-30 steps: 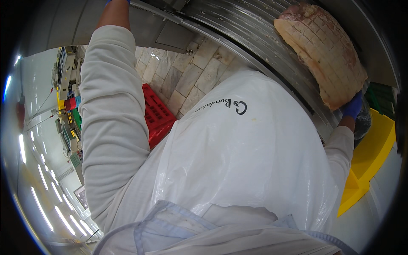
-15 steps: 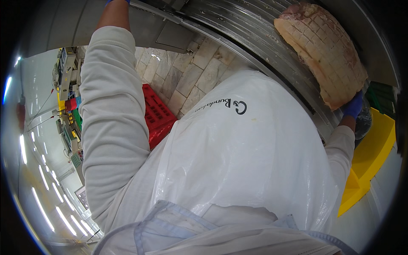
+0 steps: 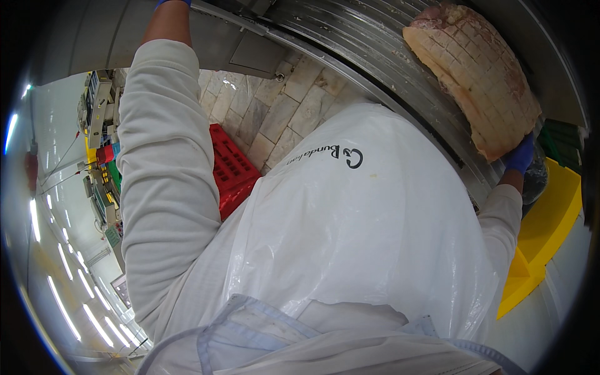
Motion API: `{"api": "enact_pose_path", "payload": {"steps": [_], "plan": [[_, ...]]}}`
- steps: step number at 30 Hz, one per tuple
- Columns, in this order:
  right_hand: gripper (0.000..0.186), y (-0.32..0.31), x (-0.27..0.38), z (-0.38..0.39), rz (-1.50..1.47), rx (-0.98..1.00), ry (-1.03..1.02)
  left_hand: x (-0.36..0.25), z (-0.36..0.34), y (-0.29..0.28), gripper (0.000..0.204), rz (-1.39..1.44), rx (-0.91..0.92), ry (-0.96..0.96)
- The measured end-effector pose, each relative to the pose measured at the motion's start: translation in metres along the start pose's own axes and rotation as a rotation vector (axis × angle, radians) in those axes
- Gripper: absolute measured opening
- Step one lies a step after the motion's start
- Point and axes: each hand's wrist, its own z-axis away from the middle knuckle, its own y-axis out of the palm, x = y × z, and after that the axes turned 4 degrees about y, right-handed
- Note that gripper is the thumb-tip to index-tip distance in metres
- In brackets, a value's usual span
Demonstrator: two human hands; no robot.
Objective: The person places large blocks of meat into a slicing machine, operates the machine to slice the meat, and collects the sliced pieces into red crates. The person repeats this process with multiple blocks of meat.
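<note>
A large, thick piece of meat (image 3: pixel 472 81) with pale skin marked in a crisscross pattern lies on a ridged metal bed (image 3: pixel 362 47) at the upper right. My right hand (image 3: pixel 521 155), in a blue glove, touches the meat's near end; its fingers are hidden behind and under it. My left arm stretches away toward the top edge, beside a grey metal machine housing. Only the wrist end of the blue glove on my left hand (image 3: pixel 173 2) shows there, its fingers outside the picture.
A red perforated crate (image 3: pixel 232 169) stands on the tiled floor (image 3: pixel 275 112) left of my white apron (image 3: pixel 369 219). A yellow bin (image 3: pixel 547 219) sits at the right, by a dark green crate (image 3: pixel 562 142). The machine's metal edge runs diagonally before me.
</note>
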Motion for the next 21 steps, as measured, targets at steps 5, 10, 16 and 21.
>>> {"api": "enact_pose_path", "payload": {"steps": [5, 10, 16, 21], "plan": [[0.050, 0.018, 0.031, 0.050, -0.059, 0.442, -0.247, 0.016, 0.006, 0.002, 0.051, -0.032, -0.031, 0.034], [0.052, 0.012, 0.009, 0.014, 0.157, -0.047, -0.071, 0.011, 0.000, 0.003, 0.051, -0.020, -0.027, 0.056], [0.053, 0.018, 0.015, 0.016, 0.065, -0.055, -0.008, 0.012, 0.004, 0.003, 0.053, -0.027, -0.053, 0.033], [0.052, 0.005, 0.005, 0.007, 0.211, -0.027, -0.097, 0.010, 0.002, 0.004, 0.053, -0.046, -0.044, 0.037]]}}
